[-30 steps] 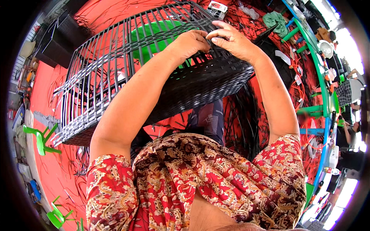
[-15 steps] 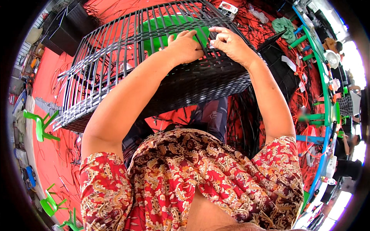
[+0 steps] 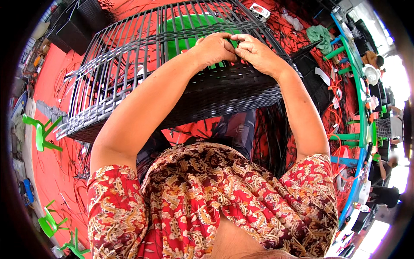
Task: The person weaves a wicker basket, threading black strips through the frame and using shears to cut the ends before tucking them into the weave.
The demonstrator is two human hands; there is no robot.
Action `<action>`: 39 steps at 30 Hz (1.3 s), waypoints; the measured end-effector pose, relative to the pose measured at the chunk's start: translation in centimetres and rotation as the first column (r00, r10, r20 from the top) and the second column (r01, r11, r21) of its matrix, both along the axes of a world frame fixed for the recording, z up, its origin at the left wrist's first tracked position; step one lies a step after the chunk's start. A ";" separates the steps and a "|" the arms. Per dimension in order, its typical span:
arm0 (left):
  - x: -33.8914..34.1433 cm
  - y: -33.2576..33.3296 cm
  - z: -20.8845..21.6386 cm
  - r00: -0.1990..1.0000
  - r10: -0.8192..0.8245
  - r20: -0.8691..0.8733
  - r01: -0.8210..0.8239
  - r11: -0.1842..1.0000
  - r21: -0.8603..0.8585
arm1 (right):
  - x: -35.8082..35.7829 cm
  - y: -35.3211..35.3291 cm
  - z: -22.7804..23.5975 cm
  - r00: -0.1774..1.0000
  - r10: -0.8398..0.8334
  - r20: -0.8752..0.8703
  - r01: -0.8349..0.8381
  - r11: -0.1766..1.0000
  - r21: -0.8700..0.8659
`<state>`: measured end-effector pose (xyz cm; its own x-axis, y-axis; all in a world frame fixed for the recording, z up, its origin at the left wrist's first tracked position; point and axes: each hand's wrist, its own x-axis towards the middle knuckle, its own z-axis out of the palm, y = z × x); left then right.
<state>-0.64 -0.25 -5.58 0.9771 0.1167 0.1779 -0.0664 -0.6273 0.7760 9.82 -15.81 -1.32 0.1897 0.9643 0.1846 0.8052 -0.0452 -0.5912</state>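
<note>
A large dark frame of black plastic rattan [image 3: 215, 99] lies across my lap, its near side closely woven and its far part still open bars [image 3: 116, 52] crossed by a few woven bands. Over the upper edge of the weave, right of the middle, both hands meet at the fingertips. My left hand [image 3: 215, 48] is closed, its fingers curled down against the bars. Beside it, my right hand [image 3: 258, 52] is closed too, with thumb and fingers bent toward the left fingertips. Whatever strand lies between the fingers is hidden.
Behind the bars stands a green plastic stool [image 3: 185, 26]. Loose black strands litter the red floor [image 3: 47, 90]. Green stools [image 3: 41, 134] are at the left, dark woven baskets [image 3: 77, 26] at the far left. A green and blue metal frame [image 3: 360, 90] runs along the right, with a green cloth [image 3: 319, 36] nearby.
My left hand has moved right and curled its fingers, so that it now meets my right hand. The right hand's raised index finger has bent down. The view has shifted slightly.
</note>
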 end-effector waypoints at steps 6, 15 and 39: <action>-1.7 -0.5 2.4 1.000 0.004 -0.019 -0.008 0.983 -0.182 | 0.0 0.2 0.6 0.992 -0.050 0.119 0.035 0.991 0.126; -6.6 2.1 4.3 1.000 0.022 -0.010 -0.024 0.939 -0.342 | -1.8 2.1 0.3 0.960 0.017 -0.280 0.004 0.997 0.076; -6.1 1.6 2.0 0.992 0.046 0.117 0.022 0.853 -0.521 | -3.3 2.9 0.8 0.996 0.021 -0.081 -0.011 0.993 0.120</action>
<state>-6.74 1.39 -3.60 0.9498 0.2372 0.2041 -0.1759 -0.1349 0.9751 6.54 -12.86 -0.53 0.1940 0.9394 0.2826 0.7536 0.0417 -0.6560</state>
